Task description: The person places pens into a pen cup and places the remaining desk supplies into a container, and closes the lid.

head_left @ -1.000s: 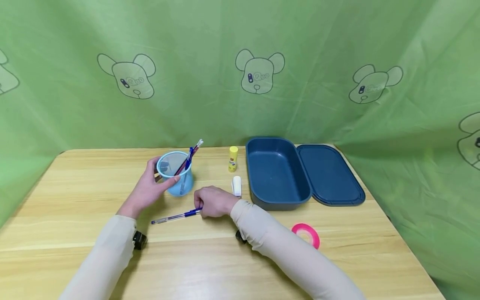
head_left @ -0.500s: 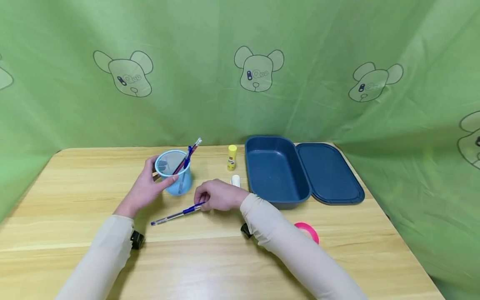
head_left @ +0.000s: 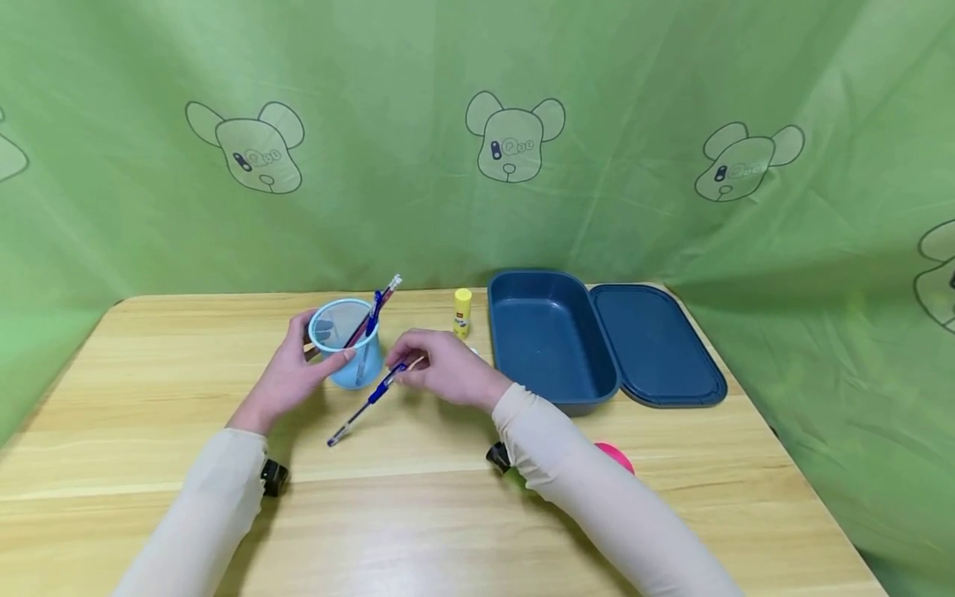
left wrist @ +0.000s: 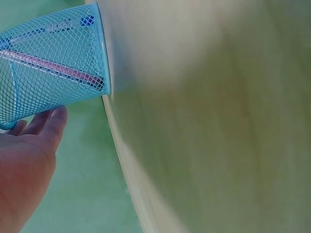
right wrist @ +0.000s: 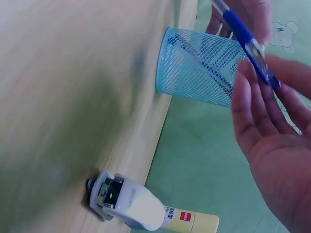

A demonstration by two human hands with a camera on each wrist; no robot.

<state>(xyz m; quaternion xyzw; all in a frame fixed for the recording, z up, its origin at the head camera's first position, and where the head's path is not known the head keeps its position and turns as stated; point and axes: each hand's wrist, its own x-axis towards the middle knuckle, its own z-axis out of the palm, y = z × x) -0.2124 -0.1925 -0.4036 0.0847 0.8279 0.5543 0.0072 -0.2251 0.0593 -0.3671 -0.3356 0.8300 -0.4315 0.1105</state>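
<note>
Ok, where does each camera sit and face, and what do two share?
Head: on the head, facing forward and down over the table; both sleeves, left grip and right grip show.
Left wrist: on that wrist, facing the cup, picture turned sideways; part of the left grip shows.
Right wrist: on that wrist, also sideways, facing pen, cup and stapler; the right grip and part of the left show.
Head and right wrist share the pen and glue stick.

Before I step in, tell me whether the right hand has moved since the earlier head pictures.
Yes: the right hand has moved forward, nearer the yellow glue stick.
</note>
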